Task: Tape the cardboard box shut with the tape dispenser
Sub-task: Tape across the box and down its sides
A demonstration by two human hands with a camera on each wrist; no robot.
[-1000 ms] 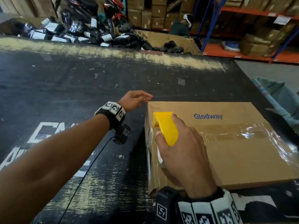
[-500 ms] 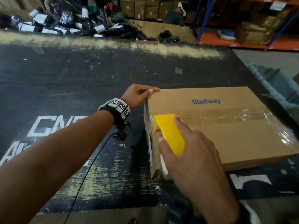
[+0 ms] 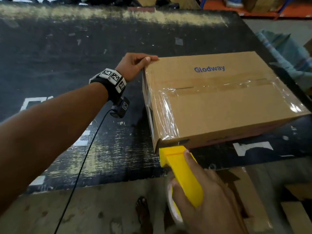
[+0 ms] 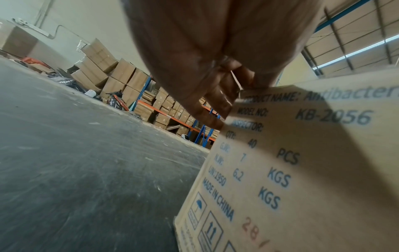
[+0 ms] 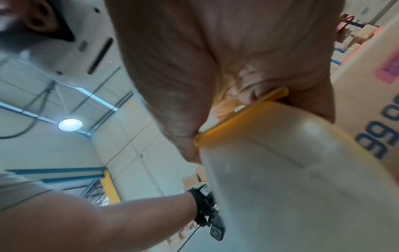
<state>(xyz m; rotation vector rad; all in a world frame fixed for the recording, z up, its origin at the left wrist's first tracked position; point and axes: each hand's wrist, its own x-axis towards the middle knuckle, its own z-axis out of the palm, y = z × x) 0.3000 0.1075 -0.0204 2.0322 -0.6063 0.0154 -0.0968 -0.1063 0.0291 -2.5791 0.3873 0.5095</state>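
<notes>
A brown cardboard box (image 3: 219, 112) marked "Glodway" lies on the black table (image 3: 67, 48). Clear tape covers its centre seam and runs along the left edge of its top. My left hand (image 3: 135, 65) holds the far-left corner, thumb on the top edge and fingers (image 4: 211, 102) down the far side of the box (image 4: 302, 170). My right hand (image 3: 211, 200) grips the yellow tape dispenser (image 3: 182, 171), whose head touches the near-left corner at the front face. The tape roll (image 5: 291, 170) sits under the yellow frame (image 5: 237, 119).
The table's near edge runs just below the box, with concrete floor beneath. A bare foot (image 3: 141, 211) and flat cardboard pieces (image 3: 253, 200) are on the floor. A blue-green sack (image 3: 287, 48) lies right of the table. A black cable (image 3: 84, 166) hangs from my left wrist.
My right hand drew the dispenser along the box top's left edge toward me and down over the near corner, leaving tape behind. My left hand moved onto the far-left corner.
</notes>
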